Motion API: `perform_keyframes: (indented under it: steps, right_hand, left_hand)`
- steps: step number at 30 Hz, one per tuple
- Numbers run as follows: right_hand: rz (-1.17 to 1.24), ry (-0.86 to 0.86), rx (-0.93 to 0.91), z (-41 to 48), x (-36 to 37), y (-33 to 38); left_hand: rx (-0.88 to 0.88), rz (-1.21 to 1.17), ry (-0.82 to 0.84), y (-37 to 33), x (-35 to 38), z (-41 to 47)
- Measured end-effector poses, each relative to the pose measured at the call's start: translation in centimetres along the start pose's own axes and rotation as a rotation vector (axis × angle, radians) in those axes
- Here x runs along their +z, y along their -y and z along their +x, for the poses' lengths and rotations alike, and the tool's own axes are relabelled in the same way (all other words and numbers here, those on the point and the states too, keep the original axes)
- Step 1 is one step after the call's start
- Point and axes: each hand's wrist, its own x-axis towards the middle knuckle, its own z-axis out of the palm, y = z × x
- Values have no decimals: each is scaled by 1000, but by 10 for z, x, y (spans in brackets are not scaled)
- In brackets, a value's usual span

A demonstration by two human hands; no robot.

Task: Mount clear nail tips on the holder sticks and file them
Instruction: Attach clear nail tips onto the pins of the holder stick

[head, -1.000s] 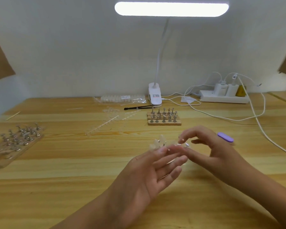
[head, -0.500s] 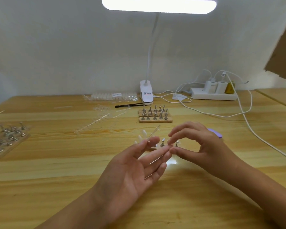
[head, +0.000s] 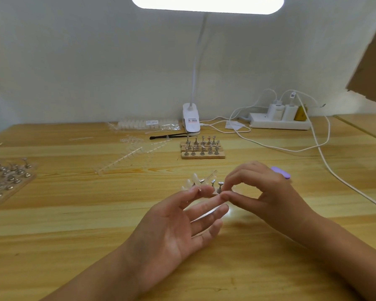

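**Tip transfer from strip to holder stick, in progress**

Clear plastic nail tips (head: 193, 177) are apparently already sitting on the left end of a short row of upright metal holder sticks (head: 220, 185). The sticks toward the right of the row are showing bare heads. The row is standing on the pale wooden counter (head: 74, 213), just beyond the fingertips of both hands.

The left hand (head: 174, 231) is lying palm up with its fingers nearly straight, pinching a thin clear plastic strip (head: 211, 175) that is slanting up over the row. The right hand (head: 267, 192) is closing thumb and forefinger into a narrow ring just beside the rightmost bare stick. It is judged to be gripping a single clear nail tip, though this is too small to make out.

A second ago the two hands were meeting in front of the row and hiding it. The sticks are now showing between them, and the right pinch is arriving at a stick rather than at the strip. This suggests a tip is being carried across for mounting, so that stage is still under way.

Filing is not yet beginning: the purple oval nail file (head: 280, 172) is lying untouched on the counter behind the right hand. Farther back, a second wooden block of metal holders (head: 202, 152) and spare clear strips (head: 122, 159) are waiting.
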Motion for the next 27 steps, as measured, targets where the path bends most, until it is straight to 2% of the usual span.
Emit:
perform_keyframes:
  steps: [3,10,14,17,21,27]
  right_hand:
    - [9,26,-21,1,0,-1]
    - [102,71,66,1,1,-2]
    - [152,30,134,1,2,-5]
    - [14,-38,164,5,2,-13]
    - [-219,-28,88,8,5,-20]
    - [-239,-15,61,9,6,-18]
  left_hand:
    - [20,-20,-43,-2,-1,1]
    - [45,15,-78,-4,0,0]
    - [74,27,-86,-3,1,1]
    - [151,11,-177,-2,1,3]
    - [206,-47,-296,-4,-1,6]
    - [183,-88,-332,-5,-1,7]
